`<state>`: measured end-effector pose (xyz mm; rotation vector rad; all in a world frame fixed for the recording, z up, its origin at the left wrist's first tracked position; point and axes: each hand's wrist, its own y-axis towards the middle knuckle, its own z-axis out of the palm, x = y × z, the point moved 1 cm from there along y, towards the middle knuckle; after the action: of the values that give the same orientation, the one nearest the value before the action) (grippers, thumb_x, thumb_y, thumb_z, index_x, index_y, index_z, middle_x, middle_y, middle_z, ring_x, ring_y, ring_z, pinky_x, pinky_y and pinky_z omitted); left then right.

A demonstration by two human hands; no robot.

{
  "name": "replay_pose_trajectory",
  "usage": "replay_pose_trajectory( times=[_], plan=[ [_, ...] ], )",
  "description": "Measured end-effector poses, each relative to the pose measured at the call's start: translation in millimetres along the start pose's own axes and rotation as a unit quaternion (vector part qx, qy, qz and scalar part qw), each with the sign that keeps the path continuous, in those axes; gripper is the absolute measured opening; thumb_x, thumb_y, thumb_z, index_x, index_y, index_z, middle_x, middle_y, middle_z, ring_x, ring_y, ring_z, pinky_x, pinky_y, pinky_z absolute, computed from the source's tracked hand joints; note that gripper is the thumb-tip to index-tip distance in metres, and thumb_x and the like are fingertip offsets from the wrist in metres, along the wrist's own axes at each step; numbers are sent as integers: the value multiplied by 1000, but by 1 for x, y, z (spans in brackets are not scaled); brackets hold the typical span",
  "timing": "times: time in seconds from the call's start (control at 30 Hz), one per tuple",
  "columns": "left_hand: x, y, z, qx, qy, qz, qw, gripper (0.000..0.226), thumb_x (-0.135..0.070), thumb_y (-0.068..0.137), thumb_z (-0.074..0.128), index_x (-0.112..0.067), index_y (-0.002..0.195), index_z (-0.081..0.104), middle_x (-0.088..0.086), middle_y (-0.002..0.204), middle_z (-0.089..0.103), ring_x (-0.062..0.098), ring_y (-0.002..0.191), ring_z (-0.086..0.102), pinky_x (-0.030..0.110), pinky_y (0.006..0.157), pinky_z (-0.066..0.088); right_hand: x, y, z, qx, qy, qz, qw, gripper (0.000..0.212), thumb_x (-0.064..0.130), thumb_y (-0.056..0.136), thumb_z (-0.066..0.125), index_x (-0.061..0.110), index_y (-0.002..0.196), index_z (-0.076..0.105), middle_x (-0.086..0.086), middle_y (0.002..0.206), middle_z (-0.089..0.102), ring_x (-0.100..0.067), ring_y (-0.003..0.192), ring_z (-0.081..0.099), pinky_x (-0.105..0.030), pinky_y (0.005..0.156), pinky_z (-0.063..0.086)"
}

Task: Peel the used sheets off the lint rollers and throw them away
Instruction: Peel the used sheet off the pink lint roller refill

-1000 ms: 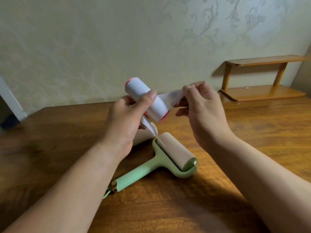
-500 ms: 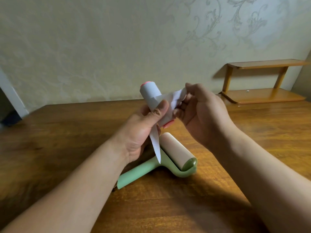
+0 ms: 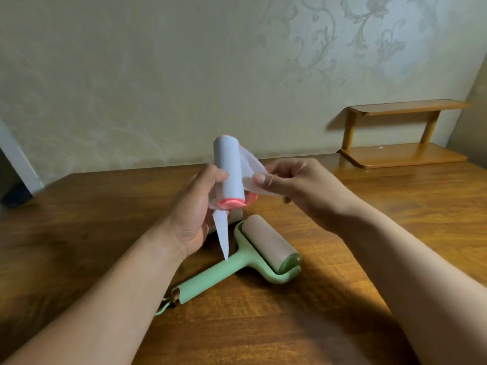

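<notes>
A white lint roller with pink ends [image 3: 228, 169] stands nearly upright above the table, gripped from the left by my left hand [image 3: 195, 209]. A translucent used sheet [image 3: 249, 167] is partly peeled off its right side, and my right hand [image 3: 292, 185] pinches that sheet's edge between thumb and fingers. A pointed white strip of the sheet [image 3: 220, 233] hangs down below the roller. A green-handled lint roller [image 3: 263, 248] with a tan roll lies on the wooden table [image 3: 92, 233] just beneath.
A small two-tier wooden shelf [image 3: 400, 133] stands at the table's back right against the patterned wall. A white object lies partly hidden behind my left hand, next to the green roller.
The white roller has turned from tilted to nearly upright, pink end toward me. My right hand has moved right, pulling more of the sheet off. The hanging strip has swung lower.
</notes>
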<state>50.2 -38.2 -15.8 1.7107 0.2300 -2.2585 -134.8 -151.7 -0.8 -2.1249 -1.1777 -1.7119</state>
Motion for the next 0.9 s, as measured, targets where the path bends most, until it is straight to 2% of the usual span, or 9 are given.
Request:
replay_pose_trajectory(
  times=[0.07, 0.2, 0.3, 0.4, 0.53, 0.63, 0.67, 0.8, 0.9],
  plan=[
    [0, 0, 4, 12, 24, 1, 1000, 36, -43, 86, 65, -20, 99, 90, 5, 89, 81, 17, 76, 76, 33, 70, 56, 1, 0, 1, -12, 2, -13, 1000, 25, 29, 99, 81, 16, 78, 81, 13, 65, 69, 1, 58, 53, -14, 59, 40],
    [-6, 6, 25, 60, 84, 17, 995, 47, -71, 86, 74, -29, 106, 86, 2, 86, 70, 11, 68, 62, 28, 63, 46, 9, -1, 2, -66, 17, -31, 997, 25, 26, 101, 76, 4, 89, 73, 3, 73, 64, -10, 68, 52, -31, 67, 41],
    [-11, 13, 38, 20, 99, 36, 994, 29, -45, 93, 81, -17, 101, 76, -2, 68, 73, 7, 52, 65, 21, 46, 49, 13, -2, -8, -109, 31, -24, 993, 24, 22, 102, 70, 2, 89, 69, -4, 77, 60, -15, 70, 48, -38, 68, 39],
    [-18, 20, 48, -1, 58, 19, 998, 22, -25, 106, 64, -5, 102, 73, 5, 68, 75, 11, 53, 69, 18, 45, 51, 15, 0, -22, -145, 77, -2, 986, 20, 17, 102, 63, 9, 84, 64, -5, 87, 63, -13, 78, 59, -37, 74, 49],
    [-24, 30, 63, 23, -31, -34, 999, 38, -33, 103, 53, 1, 114, 67, 15, 86, 66, 14, 52, 67, 21, 42, 50, 12, 4, -36, -170, 228, 30, 958, 11, 11, 104, 56, 7, 96, 63, -13, 98, 71, -33, 94, 83, -40, 84, 67],
    [-27, 41, 86, 123, 36, -30, 991, 63, -72, 96, 60, -12, 108, 77, 6, 82, 75, 12, 56, 70, 20, 48, 53, 17, 3, -46, -221, 153, -30, 963, 9, 18, 102, 64, 11, 95, 62, -20, 106, 76, -38, 104, 80, -58, 90, 67],
    [-29, 45, 97, 154, 65, -16, 986, 59, -73, 96, 61, -19, 107, 81, 2, 82, 77, 10, 60, 72, 20, 51, 54, 20, 1, -49, -250, 113, -59, 960, 11, 20, 100, 66, 11, 95, 62, -22, 107, 77, -40, 103, 79, -64, 88, 65],
    [-31, 60, 121, 129, 58, -27, 990, 32, -48, 102, 70, -16, 103, 79, 2, 75, 74, 10, 55, 69, 19, 48, 52, 23, -2, -68, -377, 50, -79, 922, 31, 17, 93, 66, -12, 100, 58, -36, 101, 68, -56, 100, 69, -72, 76, 58],
    [-18, 64, 109, 117, 67, -65, 989, 31, -42, 104, 69, -12, 109, 75, 3, 76, 75, 11, 58, 72, 19, 54, 54, 13, -1, -74, -395, 63, -31, 916, 33, 15, 91, 63, -16, 102, 58, -40, 106, 66, -60, 105, 66, -74, 79, 57]
  ],
)
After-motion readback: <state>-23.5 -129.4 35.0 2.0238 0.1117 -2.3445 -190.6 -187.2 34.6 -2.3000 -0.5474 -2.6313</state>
